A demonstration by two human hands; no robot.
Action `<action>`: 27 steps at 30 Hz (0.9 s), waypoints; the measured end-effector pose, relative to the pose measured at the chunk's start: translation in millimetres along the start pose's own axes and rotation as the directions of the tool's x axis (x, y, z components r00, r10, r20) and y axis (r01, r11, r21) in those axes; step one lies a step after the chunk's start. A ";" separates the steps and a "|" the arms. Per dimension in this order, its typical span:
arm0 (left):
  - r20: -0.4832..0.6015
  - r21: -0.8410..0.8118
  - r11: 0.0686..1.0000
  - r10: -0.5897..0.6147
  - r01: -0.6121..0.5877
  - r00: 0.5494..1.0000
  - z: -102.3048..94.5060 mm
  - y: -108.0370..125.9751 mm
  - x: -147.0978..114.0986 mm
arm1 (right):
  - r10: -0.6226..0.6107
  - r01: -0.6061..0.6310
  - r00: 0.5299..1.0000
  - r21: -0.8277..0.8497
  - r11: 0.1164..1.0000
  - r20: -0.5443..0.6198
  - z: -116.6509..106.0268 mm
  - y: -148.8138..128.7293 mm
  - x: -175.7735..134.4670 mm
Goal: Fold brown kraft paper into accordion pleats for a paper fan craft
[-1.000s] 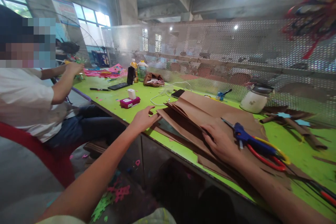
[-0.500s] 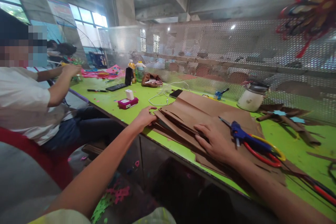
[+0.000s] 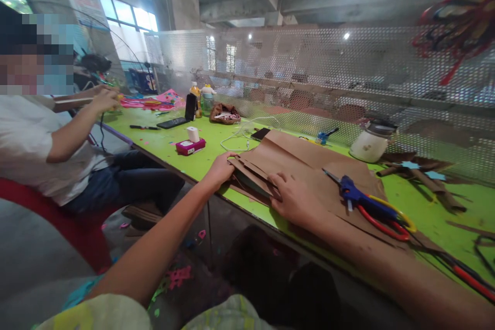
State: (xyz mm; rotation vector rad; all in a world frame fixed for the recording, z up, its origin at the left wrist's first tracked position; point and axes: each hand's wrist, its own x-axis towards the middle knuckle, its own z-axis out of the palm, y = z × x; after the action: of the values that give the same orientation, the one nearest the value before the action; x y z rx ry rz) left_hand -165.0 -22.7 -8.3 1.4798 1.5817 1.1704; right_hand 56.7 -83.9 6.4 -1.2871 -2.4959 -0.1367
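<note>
Folded brown paper [image 3: 305,160] lies in layers along the front of the green table. My left hand [image 3: 223,169] is closed on the paper's left corner, thumb on top. Around the near edge of the same layers my right hand [image 3: 290,196] curls its fingers, lifting the edge a little; its fingertips are partly hidden by the paper. A blue-handled glue gun [image 3: 356,198] rests on the paper just right of my right hand. Scissors with red and yellow handles [image 3: 386,229] lie beside and partly under it.
A white kettle [image 3: 371,142] stands at the back right, near brown paper rolls [image 3: 441,191]. A pink box [image 3: 190,146], a phone [image 3: 172,122] and a white cable [image 3: 232,140] lie left of the paper. Perforated metal screening [image 3: 309,72] backs the table. A co-worker [image 3: 73,149] sits at left.
My right hand has moved left and nearer the table edge, its fingers now curled round the paper's edge. The near layers are drawn together. My left hand stays at the corner.
</note>
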 end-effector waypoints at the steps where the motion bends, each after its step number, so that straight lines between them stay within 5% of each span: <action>1: 0.004 -0.020 1.000 -0.003 0.004 1.000 0.4 -1.9 1.1 | 0.017 -0.017 1.000 -0.017 1.000 0.014 0.6 -2.8 3.4; 9: 0.049 -0.265 0.964 -0.021 0.033 0.999 0.3 -2.4 0.9 | 0.059 -0.043 0.996 -0.211 0.977 0.070 4.3 -11.4 8.6; 16: 0.076 -0.349 0.937 0.005 0.022 0.997 -14.5 4.2 -32.4 | 0.128 -0.108 0.990 -0.260 0.960 0.061 17.4 -18.1 8.6; 22: 0.005 -0.240 0.970 0.035 -0.033 0.999 -39.3 20.6 -93.2 | 0.105 -0.082 0.991 -0.250 0.965 0.081 14.2 -14.9 7.6; 27: -0.219 0.094 0.962 0.273 -0.258 0.937 -74.6 51.3 -143.1 | 0.081 -0.061 0.994 -0.241 0.969 0.074 18.4 -11.9 5.2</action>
State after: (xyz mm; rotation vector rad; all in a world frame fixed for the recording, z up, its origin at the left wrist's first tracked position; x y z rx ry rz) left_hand -193.8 -178.2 52.1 1.6903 1.6169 1.5040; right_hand 39.8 -82.6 -8.4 -1.5028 -2.5611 -0.3843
